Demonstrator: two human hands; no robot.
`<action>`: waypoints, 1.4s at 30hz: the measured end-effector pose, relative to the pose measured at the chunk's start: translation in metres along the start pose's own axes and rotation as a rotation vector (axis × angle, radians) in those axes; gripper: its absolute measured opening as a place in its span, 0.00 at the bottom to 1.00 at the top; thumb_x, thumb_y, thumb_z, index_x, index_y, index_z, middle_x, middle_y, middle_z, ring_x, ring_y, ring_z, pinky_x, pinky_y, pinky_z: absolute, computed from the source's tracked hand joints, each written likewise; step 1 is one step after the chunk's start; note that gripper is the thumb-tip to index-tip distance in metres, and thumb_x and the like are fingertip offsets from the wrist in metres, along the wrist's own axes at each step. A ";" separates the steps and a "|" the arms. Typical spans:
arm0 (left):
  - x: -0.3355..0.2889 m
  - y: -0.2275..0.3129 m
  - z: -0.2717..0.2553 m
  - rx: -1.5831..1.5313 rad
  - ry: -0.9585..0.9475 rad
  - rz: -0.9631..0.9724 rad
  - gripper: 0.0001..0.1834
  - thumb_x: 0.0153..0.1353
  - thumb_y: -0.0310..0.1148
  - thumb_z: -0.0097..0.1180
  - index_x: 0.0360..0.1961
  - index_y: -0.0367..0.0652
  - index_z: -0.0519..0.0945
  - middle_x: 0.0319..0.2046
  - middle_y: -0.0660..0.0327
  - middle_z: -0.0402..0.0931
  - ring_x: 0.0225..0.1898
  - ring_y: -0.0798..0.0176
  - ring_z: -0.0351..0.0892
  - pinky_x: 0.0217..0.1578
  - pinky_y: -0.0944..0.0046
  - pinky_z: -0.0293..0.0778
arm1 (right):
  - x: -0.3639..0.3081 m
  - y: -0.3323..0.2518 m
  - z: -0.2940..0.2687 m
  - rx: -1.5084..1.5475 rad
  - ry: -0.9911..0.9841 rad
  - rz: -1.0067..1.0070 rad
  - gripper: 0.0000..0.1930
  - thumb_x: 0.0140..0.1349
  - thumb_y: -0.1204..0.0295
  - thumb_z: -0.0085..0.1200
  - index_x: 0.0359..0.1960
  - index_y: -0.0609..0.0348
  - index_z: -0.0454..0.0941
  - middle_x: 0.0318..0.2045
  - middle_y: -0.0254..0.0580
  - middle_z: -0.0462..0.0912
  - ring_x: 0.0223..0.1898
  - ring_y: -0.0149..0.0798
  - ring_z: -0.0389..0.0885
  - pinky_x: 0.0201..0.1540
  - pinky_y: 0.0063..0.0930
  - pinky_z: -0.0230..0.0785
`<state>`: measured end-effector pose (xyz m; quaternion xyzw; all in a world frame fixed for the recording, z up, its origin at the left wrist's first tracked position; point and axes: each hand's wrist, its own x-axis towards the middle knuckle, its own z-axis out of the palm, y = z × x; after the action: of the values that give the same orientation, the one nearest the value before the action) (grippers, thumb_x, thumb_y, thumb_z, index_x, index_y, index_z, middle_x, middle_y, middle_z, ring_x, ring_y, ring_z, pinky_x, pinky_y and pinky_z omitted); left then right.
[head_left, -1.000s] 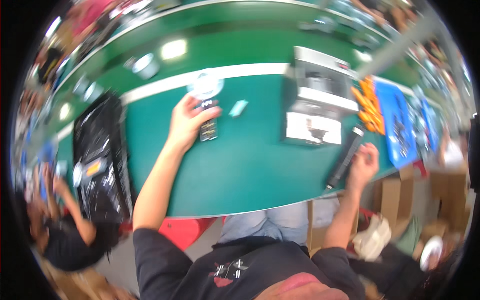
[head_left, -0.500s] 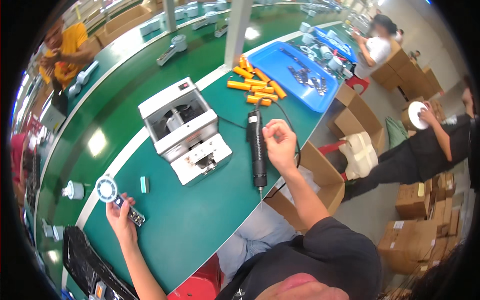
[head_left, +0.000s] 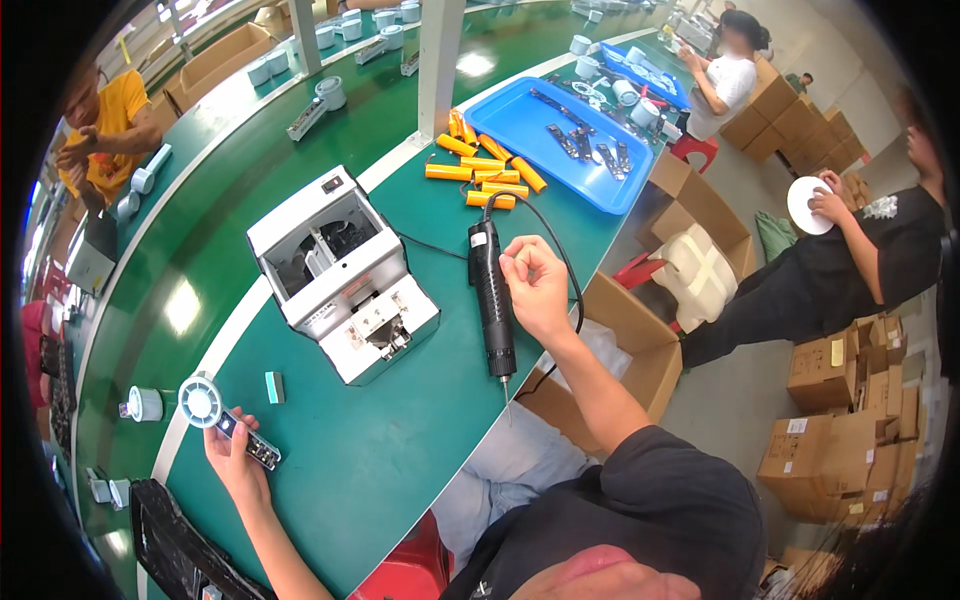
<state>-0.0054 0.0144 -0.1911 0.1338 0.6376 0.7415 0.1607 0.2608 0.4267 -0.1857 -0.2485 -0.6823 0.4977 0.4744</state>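
My left hand (head_left: 236, 462) grips a handheld fan (head_left: 201, 401) with a pale blue round head. The fan's handle is uncovered, and a dark circuit board shows along it. My right hand (head_left: 538, 292) is closed in a pinch just right of a black electric screwdriver (head_left: 491, 300); whatever its fingertips hold is too small to make out. The screwdriver's bit points toward the table's near edge. Left of it stands a white and grey screw feeder machine (head_left: 340, 270) with an open top. A small teal and white block (head_left: 274, 387) lies between the fan and the machine.
Orange cylindrical battery cells (head_left: 482, 172) lie in a pile beside a blue tray (head_left: 610, 196) holding dark circuit boards. A green conveyor (head_left: 215, 265) carries more fan parts. Cardboard boxes (head_left: 625, 345) stand off the table's right edge. A black plastic bag (head_left: 165, 530) is at lower left. Co-workers are nearby.
The whole view has shifted slightly, so the table things appear further left. My left hand still holds the fan, and my right hand stays pinched beside the screwdriver.
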 end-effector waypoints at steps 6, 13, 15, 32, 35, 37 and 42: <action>0.000 0.002 0.002 0.000 0.005 -0.003 0.34 0.68 0.28 0.68 0.70 0.32 0.67 0.53 0.52 0.78 0.50 0.61 0.83 0.55 0.57 0.79 | -0.001 -0.019 0.007 0.083 0.029 0.130 0.16 0.70 0.86 0.58 0.24 0.59 0.69 0.45 0.36 0.75 0.43 0.24 0.75 0.43 0.20 0.74; 0.001 0.000 0.002 0.003 0.004 0.007 0.34 0.68 0.28 0.68 0.70 0.32 0.67 0.53 0.52 0.78 0.49 0.61 0.83 0.54 0.57 0.79 | 0.000 -0.004 0.000 0.016 -0.012 0.001 0.14 0.71 0.85 0.57 0.26 0.63 0.69 0.46 0.37 0.72 0.40 0.24 0.75 0.40 0.20 0.80; 0.000 -0.001 0.002 -0.002 0.007 0.004 0.34 0.68 0.28 0.68 0.70 0.32 0.67 0.53 0.52 0.78 0.49 0.61 0.83 0.54 0.57 0.79 | 0.001 0.002 0.000 -0.028 -0.023 -0.050 0.13 0.71 0.86 0.56 0.27 0.63 0.70 0.46 0.36 0.72 0.40 0.24 0.75 0.40 0.21 0.80; 0.000 0.003 0.007 -0.039 -0.005 -0.009 0.32 0.65 0.24 0.69 0.68 0.33 0.69 0.53 0.52 0.78 0.48 0.59 0.84 0.53 0.56 0.82 | 0.002 -0.001 -0.003 0.000 -0.010 -0.001 0.18 0.70 0.87 0.56 0.24 0.57 0.66 0.45 0.35 0.76 0.41 0.24 0.73 0.46 0.20 0.68; -0.006 0.009 0.011 -0.059 0.023 -0.029 0.32 0.65 0.24 0.69 0.68 0.33 0.69 0.53 0.51 0.78 0.48 0.59 0.84 0.52 0.57 0.82 | 0.003 -0.005 0.006 0.010 0.013 0.008 0.15 0.69 0.87 0.57 0.26 0.58 0.69 0.44 0.35 0.76 0.41 0.24 0.74 0.45 0.20 0.69; -0.003 0.006 0.013 -0.045 0.018 -0.023 0.33 0.64 0.24 0.70 0.68 0.33 0.70 0.55 0.50 0.78 0.48 0.58 0.85 0.52 0.57 0.83 | 0.005 0.001 0.000 -0.076 -0.014 -0.047 0.10 0.70 0.84 0.60 0.30 0.60 0.74 0.44 0.33 0.78 0.42 0.24 0.75 0.45 0.20 0.69; -0.003 0.017 0.025 -0.061 0.028 -0.034 0.36 0.60 0.23 0.74 0.68 0.33 0.71 0.55 0.50 0.79 0.53 0.56 0.85 0.54 0.56 0.84 | 0.002 0.002 -0.007 -0.135 -0.010 -0.018 0.10 0.73 0.79 0.61 0.32 0.60 0.74 0.42 0.35 0.79 0.42 0.26 0.75 0.49 0.22 0.70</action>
<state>0.0061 0.0334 -0.1708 0.1076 0.6191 0.7594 0.1685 0.2662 0.4321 -0.1864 -0.2712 -0.7189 0.4473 0.4578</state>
